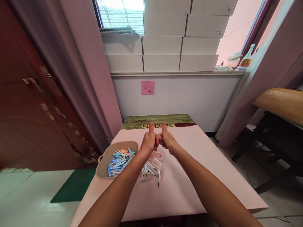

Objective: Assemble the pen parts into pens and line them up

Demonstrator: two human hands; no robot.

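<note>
My left hand and my right hand are raised over the table with both thumbs pointing up. The other fingers are curled into fists, and the knuckles meet or nearly meet in the middle. No object shows in either hand. Below and partly behind my left forearm lies a pile of thin white pen refills, some in clear plastic sleeves with pinkish-red parts among them. To its left stands a beige plastic basket holding many blue, white and orange pens. My left forearm hides part of the basket and pile.
A pink sheet covers most of the table, with a green wood-patterned strip at the far end. White boxes are stacked on the sill behind. A pink note is stuck to the wall. A wooden-topped piece of furniture stands right.
</note>
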